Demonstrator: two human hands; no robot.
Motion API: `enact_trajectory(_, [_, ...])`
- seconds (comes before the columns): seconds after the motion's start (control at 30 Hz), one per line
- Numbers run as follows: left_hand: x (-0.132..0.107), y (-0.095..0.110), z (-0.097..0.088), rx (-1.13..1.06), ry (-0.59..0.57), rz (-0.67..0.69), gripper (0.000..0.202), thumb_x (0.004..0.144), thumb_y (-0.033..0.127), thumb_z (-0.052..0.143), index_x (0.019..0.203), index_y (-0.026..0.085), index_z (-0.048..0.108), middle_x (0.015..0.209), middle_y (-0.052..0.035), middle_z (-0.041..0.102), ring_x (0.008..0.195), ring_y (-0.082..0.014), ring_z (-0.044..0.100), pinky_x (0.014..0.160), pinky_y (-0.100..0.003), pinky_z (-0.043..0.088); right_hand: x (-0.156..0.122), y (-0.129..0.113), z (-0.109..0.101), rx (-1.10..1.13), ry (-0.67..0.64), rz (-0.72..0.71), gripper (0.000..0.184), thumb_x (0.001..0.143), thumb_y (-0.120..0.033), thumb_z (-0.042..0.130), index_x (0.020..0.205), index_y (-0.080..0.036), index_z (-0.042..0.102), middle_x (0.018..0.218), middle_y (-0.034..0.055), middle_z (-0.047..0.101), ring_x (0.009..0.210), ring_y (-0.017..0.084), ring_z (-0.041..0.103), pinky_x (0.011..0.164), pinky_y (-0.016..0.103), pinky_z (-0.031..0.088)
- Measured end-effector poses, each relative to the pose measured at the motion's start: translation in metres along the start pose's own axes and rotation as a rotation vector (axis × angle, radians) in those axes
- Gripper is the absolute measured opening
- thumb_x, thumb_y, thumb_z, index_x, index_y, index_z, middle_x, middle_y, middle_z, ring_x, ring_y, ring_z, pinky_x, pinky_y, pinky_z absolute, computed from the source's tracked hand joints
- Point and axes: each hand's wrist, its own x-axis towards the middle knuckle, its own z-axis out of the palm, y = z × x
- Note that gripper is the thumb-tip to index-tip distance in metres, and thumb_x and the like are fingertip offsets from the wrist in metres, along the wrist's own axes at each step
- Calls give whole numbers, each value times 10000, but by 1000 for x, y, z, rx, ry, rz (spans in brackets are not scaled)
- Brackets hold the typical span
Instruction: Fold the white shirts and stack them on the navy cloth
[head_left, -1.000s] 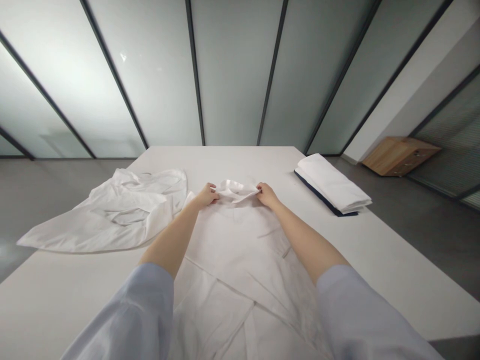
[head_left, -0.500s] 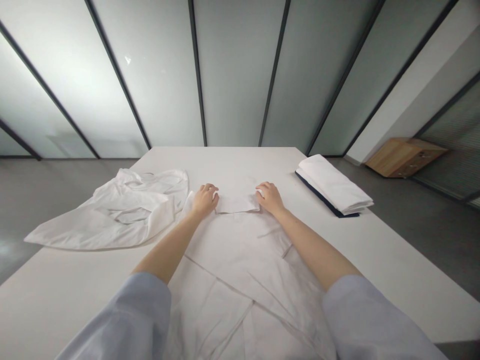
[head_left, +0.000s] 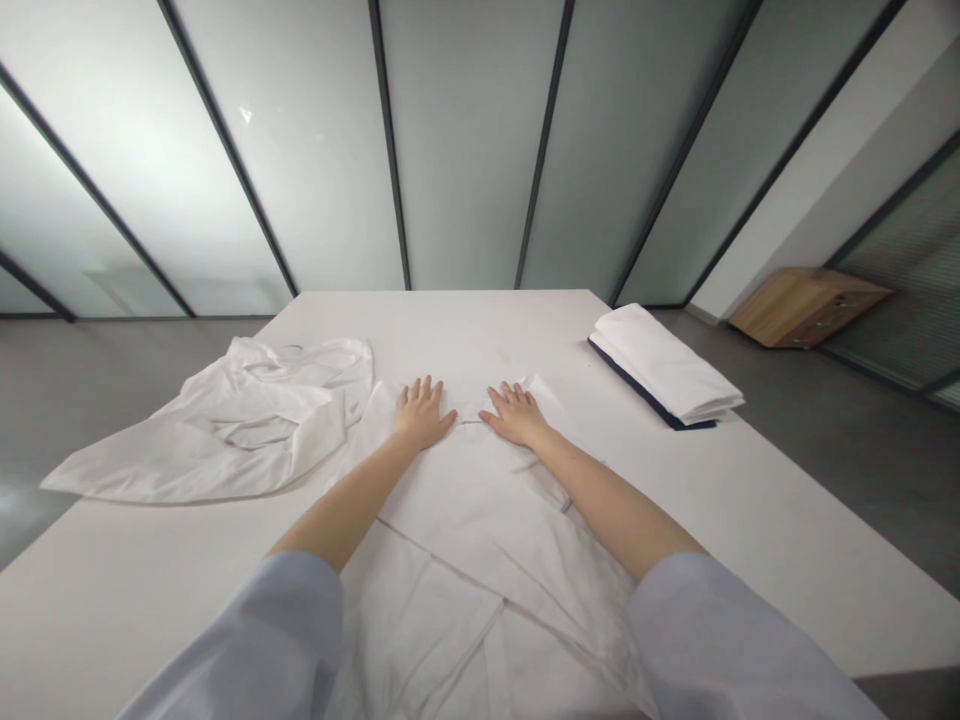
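Head view: fingers (head_left: 428,391) spread on plain white garment (head_left: 457,510).

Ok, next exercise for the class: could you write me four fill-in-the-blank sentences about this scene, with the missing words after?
1. Palm down, the left hand and the right hand rest on a garment coloured ____.
2. On the table, the crumpled cloth lies to the person's ____.
3. The folded stack lies to the person's ____.
4. Its bottom layer is much ____ in colour than the layers above.

Missing words: white; left; right; darker.
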Motion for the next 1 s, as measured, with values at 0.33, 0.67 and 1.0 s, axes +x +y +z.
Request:
enact_trajectory(0.33, [-37, 47, -5, -92, -248, -81, 846, 849, 742, 228, 1502, 207, 276, 1585, -182, 163, 1441, -413, 119, 1049, -712, 151, 27, 6, -2, -6, 66, -10, 706, 934, -613, 297, 1512, -209, 267, 1580, 128, 217, 1443, 328, 158, 1133, 467, 149])
enact_trajectory(0.67, [14, 34, 3, -85, -209, -34, 858, 848, 745, 218, 1520, 213, 233, 1591, -163, 154, 1448, -393, 114, 1074, -691, 132, -29, -13, 2, 30, 58, 57, 734, 931, -639, 247, 1494, -173, 314, 1553, 176, 264, 1431, 361, 181, 1128, 511, 108])
enact_trajectory(1.0, [19, 31, -4, -77, -126, 12, 694, 922, 593, 256, 1496, 205, 282, 1581, -126, 220, 1445, -302, 197, 1135, -563, 169, -26, -20, 4, -3, -9, 70, 817, 896, -713, 187, 1529, -195, 217, 1588, 190, 129, 1441, 390, 98, 1102, 582, 82])
